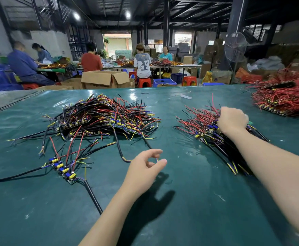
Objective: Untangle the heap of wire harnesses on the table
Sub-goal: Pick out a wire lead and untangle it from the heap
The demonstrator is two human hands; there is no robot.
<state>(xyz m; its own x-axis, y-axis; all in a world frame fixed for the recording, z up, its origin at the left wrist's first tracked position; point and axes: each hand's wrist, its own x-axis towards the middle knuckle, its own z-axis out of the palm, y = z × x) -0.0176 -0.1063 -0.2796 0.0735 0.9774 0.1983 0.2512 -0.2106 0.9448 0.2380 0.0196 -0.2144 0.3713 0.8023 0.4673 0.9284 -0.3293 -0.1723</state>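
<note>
Table (189, 201): glossy green sheet, wrinkled, w/ light glare; near edge cut off by the frame.

Heap (99, 119): mid-table, a loose tangle of black, red, yellow and blue wires over green board strips w/ small yellow and blue parts. The boards are mostly buried, so a count is not possible.

Red pile (278, 100): far right of the heap, mostly red wires, its right side cut off.

Bundle (203, 125): right of the heap and apart from it. Red wires fan out at the back, black cables run toward the viewer; part is hidden under the forearm.

Single strip (63, 169): just in front of the heap, lying flat, wires splayed.

R hand (232, 119): on top of the bundle, back to the camera, fingers curled down into the wires and gripping them; tips hidden.

L hand (145, 167): in front of the heap, off the table, holds nothing. Fingers are loosely bent, thumb and forefinger apart. A thin wire ends by the fingertips; contact unclear.
</note>
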